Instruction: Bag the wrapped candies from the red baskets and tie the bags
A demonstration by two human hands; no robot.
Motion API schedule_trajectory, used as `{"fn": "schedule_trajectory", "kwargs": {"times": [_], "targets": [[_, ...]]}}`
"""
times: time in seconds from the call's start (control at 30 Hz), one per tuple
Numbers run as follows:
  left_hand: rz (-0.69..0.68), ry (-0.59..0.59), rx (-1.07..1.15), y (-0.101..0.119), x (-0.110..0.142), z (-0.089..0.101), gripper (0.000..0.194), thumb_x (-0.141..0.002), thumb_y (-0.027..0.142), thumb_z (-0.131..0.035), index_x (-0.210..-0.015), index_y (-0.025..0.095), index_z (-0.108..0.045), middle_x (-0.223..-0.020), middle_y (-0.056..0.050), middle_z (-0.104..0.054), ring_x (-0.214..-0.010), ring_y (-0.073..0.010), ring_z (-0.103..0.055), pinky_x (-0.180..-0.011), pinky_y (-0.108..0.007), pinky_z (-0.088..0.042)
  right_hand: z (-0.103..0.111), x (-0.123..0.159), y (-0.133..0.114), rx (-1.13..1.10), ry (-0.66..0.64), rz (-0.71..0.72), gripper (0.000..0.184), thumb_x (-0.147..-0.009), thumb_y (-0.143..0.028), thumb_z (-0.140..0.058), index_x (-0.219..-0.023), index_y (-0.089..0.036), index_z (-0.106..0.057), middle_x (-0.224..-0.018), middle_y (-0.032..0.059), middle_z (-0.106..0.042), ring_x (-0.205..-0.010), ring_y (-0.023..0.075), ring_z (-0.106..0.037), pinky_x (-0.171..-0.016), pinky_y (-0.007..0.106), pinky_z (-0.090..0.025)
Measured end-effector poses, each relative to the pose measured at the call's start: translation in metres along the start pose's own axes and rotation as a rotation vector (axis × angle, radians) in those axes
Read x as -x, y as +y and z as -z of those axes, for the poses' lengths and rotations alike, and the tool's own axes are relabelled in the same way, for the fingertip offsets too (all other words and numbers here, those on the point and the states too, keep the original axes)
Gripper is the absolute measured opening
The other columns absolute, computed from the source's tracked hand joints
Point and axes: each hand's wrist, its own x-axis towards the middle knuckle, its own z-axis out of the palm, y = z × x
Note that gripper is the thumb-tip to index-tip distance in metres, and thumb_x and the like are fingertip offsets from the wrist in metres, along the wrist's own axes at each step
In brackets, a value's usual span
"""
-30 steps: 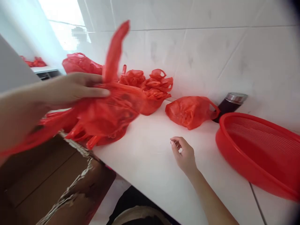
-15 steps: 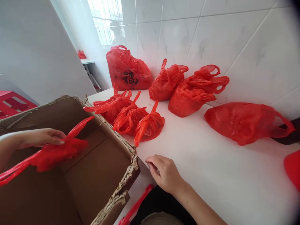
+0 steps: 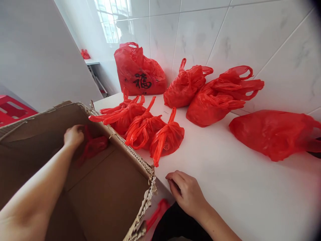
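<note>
Deep inside the cardboard box, my left hand has its fingers closed at a small red plastic bag. The bag hangs or lies by the box's far inner corner; its upper part is partly hidden by the hand and in shadow. My right hand rests at the near edge of the white table, fingers curled with nothing seen in them. Closest to it on the table is a knotted red bag with something round inside. Beside that one are another knotted bag and more behind it.
Along the tiled wall stand a large red bag with a black character and two fuller red bags. A further red bag lies on its side at the right. A red stool is at the far left.
My left hand has moved from above the box down and forward into it with the red bag. The right hand stays curled at the table edge; the view has shifted slightly.
</note>
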Motion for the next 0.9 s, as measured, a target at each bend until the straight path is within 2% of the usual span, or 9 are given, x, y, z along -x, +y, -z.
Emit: {"fn": "schedule_trajectory", "kwargs": {"times": [0.17, 0.27, 0.33, 0.43, 0.5, 0.57, 0.67, 0.77, 0.9], "targets": [[0.008, 0.367, 0.139, 0.052, -0.008, 0.041, 0.04, -0.09, 0.012, -0.038, -0.13, 0.008, -0.042, -0.128, -0.01, -0.058, -0.103, -0.0146, -0.057, -0.085, -0.028, -0.046, 0.001, -0.001, -0.002, 0.03, -0.012, -0.001, 0.017, -0.093, -0.015, -0.044, -0.095, -0.023, -0.06, -0.082, 0.003, -0.063, -0.07, 0.0155, -0.059, -0.065, 0.027, -0.043], [-0.21, 0.416, 0.244, 0.111, 0.026, 0.067, 0.044, -0.086, 0.019, -0.047, -0.13, 0.015, -0.042, -0.126, 0.001, -0.059, -0.096, -0.0085, -0.057, -0.076, -0.017, -0.043, 0.001, -0.001, -0.002, 0.046, -0.007, 0.003, 0.017, -0.092, -0.015, -0.045, -0.095, -0.022, -0.06, -0.081, 0.0027, -0.063, -0.069, 0.0149, -0.058, -0.065, 0.026, -0.042], [-0.55, 0.313, 0.312, 0.157, 0.07, 0.074, 0.036, -0.091, 0.03, -0.043, -0.12, 0.013, -0.054, -0.113, -0.002, -0.064, -0.093, -0.011, -0.057, -0.078, -0.021, -0.044, 0.001, 0.0, -0.002, 0.047, -0.003, 0.009, 0.017, -0.092, -0.015, -0.045, -0.094, -0.021, -0.061, -0.081, 0.0025, -0.063, -0.069, 0.0145, -0.057, -0.065, 0.026, -0.042], [-0.907, -0.047, -0.064, 0.219, 0.144, 0.06, 0.042, -0.093, 0.048, -0.037, -0.108, 0.019, -0.063, -0.107, -0.007, -0.066, -0.096, -0.0189, -0.058, -0.085, -0.032, -0.044, 0.002, 0.002, -0.002, 0.037, -0.001, 0.021, 0.017, -0.091, -0.014, -0.046, -0.095, -0.02, -0.061, -0.084, 0.003, -0.064, -0.072, 0.0147, -0.058, -0.068, 0.026, -0.042], [-0.979, -0.192, -0.173, 0.249, 0.179, 0.036, 0.049, -0.082, 0.063, -0.049, -0.085, 0.019, -0.069, -0.098, -0.01, -0.069, -0.103, -0.028, -0.057, -0.087, -0.039, -0.042, 0.003, 0.005, -0.001, 0.032, -0.002, 0.028, 0.016, -0.09, -0.014, -0.046, -0.095, -0.02, -0.061, -0.085, 0.0033, -0.065, -0.074, 0.0148, -0.058, -0.069, 0.026, -0.042], [-0.972, -0.283, -0.235, 0.268, 0.194, 0.011, 0.051, -0.069, 0.068, -0.062, -0.068, 0.017, -0.067, -0.086, -0.014, -0.07, -0.101, -0.0351, -0.058, -0.084, -0.043, -0.043, 0.005, 0.008, -0.001, 0.032, 0.005, 0.024, 0.016, -0.089, -0.013, -0.047, -0.095, -0.02, -0.061, -0.086, 0.0031, -0.065, -0.075, 0.0148, -0.058, -0.069, 0.025, -0.042], [-0.94, -0.421, -0.225, 0.283, 0.189, -0.002, 0.044, -0.066, 0.061, -0.068, -0.064, 0.018, -0.065, -0.073, -0.01, -0.068, -0.087, -0.032, -0.063, -0.074, -0.038, -0.046, 0.006, 0.011, 0.001, 0.019, 0.015, 0.01, 0.017, -0.087, -0.012, -0.048, -0.095, -0.02, -0.061, -0.087, 0.0023, -0.066, -0.077, 0.0145, -0.059, -0.07, 0.025, -0.042], [-0.91, -0.551, -0.104, 0.285, 0.169, 0.028, 0.043, -0.077, 0.06, -0.054, -0.076, 0.019, -0.067, -0.072, -0.004, -0.068, -0.072, -0.0229, -0.065, -0.065, -0.033, -0.048, 0.007, 0.011, 0.003, -0.001, 0.005, 0.007, 0.016, -0.086, -0.011, -0.05, -0.094, -0.021, -0.061, -0.087, 0.0012, -0.066, -0.078, 0.0143, -0.059, -0.071, 0.025, -0.042], [-0.753, -0.614, 0.161, 0.256, 0.138, 0.1, 0.056, -0.087, 0.06, -0.037, -0.119, 0.018, -0.058, -0.098, -0.004, -0.071, -0.087, -0.0201, -0.068, -0.076, -0.034, -0.055, 0.007, 0.011, 0.003, -0.009, -0.015, -0.002, 0.015, -0.086, -0.012, -0.051, -0.092, -0.021, -0.061, -0.087, 0.0009, -0.066, -0.078, 0.0145, -0.059, -0.071, 0.025, -0.041]]}}
